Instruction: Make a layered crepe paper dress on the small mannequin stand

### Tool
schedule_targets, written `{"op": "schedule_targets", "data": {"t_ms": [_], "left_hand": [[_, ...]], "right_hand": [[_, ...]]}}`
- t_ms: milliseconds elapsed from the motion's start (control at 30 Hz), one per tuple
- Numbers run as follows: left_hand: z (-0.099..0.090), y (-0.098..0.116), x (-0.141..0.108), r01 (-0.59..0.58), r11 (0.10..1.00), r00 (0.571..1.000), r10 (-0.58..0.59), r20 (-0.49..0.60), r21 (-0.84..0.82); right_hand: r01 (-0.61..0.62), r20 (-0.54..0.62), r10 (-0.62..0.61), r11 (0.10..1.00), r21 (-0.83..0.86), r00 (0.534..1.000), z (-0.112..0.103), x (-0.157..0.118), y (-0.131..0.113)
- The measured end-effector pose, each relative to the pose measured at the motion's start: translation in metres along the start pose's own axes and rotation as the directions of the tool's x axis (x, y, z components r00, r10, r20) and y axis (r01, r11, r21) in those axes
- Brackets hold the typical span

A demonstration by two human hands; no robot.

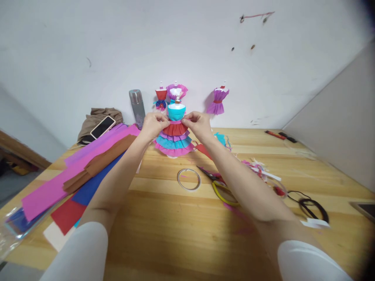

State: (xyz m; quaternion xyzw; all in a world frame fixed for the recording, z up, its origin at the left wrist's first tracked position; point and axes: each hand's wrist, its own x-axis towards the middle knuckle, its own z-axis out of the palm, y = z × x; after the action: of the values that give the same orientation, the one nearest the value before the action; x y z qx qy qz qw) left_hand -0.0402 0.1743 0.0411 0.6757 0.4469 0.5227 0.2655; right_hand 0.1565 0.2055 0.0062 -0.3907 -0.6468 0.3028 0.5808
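A small white dress form stands upright on the table, wearing a crepe paper dress (pixel 177 113) with a turquoise top. Its tiered skirt (pixel 175 143) has red, purple, blue and pink ruffles. My left hand (pixel 156 124) pinches the waist edge of the red ruffle (pixel 175 128) from the left side. From the right, my right hand (pixel 198 124) pinches the same ruffle's upper edge, thumb and fingers together. Nearer to me lie a roll of tape (pixel 189 179) and scissors with yellow handles (pixel 224 192), partly behind my right forearm.
Several small dressed forms, one in a purple dress (pixel 218 101), are by the wall. A grey flask (pixel 137 108), a phone (pixel 102 127) on brown cloth and crepe paper sheets (pixel 84 164) lie left. Paper scraps (pixel 258 168) and a black cord (pixel 315 208) lie right.
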Motion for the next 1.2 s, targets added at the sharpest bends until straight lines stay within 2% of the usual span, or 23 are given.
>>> {"op": "schedule_targets", "data": {"t_ms": [333,667,900,1200], "left_hand": [[0.001,-0.002,0.001,-0.023,1.000,1.000,0.023,-0.006,-0.013],[0.001,0.003,0.001,0.057,0.994,0.998,-0.055,0.021,-0.092],[-0.002,0.001,0.004,0.075,0.990,0.997,-0.071,0.038,-0.123],[-0.009,-0.005,0.007,0.105,0.983,0.992,-0.092,0.091,-0.151]], "right_hand": [[-0.007,-0.017,0.007,1.000,0.004,1.000,0.000,0.000,0.000],[0.033,-0.015,-0.033,0.998,0.044,0.999,-0.001,0.005,0.012],[0.036,0.022,-0.037,0.999,0.034,0.999,-0.001,0.007,0.016],[-0.008,0.087,-0.003,0.993,0.118,0.996,-0.008,0.005,0.008]]}}
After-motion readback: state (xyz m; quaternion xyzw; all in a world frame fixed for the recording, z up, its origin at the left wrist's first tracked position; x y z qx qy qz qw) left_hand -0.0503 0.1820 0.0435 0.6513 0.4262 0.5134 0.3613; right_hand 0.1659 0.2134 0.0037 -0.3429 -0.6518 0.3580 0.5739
